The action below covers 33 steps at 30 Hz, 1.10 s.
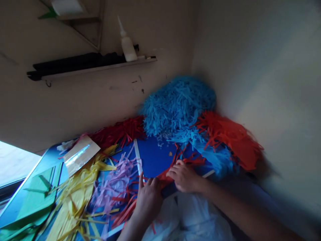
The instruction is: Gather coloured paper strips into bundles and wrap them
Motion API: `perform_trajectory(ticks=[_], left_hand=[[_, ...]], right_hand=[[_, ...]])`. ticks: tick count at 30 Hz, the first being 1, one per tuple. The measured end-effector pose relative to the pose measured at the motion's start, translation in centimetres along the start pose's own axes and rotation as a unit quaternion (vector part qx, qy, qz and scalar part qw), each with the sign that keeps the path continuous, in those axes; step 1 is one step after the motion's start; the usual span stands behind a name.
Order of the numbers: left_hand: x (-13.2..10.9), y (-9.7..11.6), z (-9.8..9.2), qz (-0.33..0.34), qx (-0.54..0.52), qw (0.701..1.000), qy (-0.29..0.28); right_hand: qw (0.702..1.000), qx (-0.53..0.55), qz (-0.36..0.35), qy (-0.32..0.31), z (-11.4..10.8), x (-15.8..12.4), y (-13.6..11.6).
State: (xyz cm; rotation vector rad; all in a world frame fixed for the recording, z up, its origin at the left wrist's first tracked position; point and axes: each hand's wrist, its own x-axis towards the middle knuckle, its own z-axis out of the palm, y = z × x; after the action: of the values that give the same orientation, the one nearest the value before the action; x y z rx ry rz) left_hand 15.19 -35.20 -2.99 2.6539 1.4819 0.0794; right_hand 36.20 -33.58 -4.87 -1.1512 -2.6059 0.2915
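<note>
A strip of red fringed tissue paper point(164, 177) lies across the front of the blue table, its cut fringes spreading out on both sides. My left hand point(149, 197) is on its left end with the fingers curled over it and one finger sticking up. Curled fingers of my right hand point(185, 176) pinch the strip farther right. Loose red fringes point(125, 209) hang beside my left wrist. Lilac fringed paper point(115, 185) lies just left of them. The undersides of both hands are hidden.
Yellow fringed paper point(72, 204) and green paper sheets point(37, 201) cover the table's left side, near a clear plastic packet point(81, 155). Behind stand a blue fringe heap point(179, 103), dark red fringes point(120, 130) and orange-red fringes point(230, 137). A white bottle point(128, 47) is on the wall shelf point(100, 68).
</note>
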Motion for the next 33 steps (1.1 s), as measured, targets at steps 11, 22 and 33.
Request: perform_trajectory(ticks=[11,22,33], left_hand=[[-0.2,-0.8,0.9,-0.027,-0.045,0.995,0.079],[-0.3,-1.8,1.8,-0.145,-0.054,0.984,0.087],[0.4,-1.3,1.4,-0.182,-0.013,0.981,0.070]], right_hand=[[0.998,0.058,0.008,0.011,0.6,1.4,3.2],[0.989,0.045,0.137,0.013,1.0,2.7,2.9],[0.982,0.051,0.180,-0.017,1.0,3.5,2.8]])
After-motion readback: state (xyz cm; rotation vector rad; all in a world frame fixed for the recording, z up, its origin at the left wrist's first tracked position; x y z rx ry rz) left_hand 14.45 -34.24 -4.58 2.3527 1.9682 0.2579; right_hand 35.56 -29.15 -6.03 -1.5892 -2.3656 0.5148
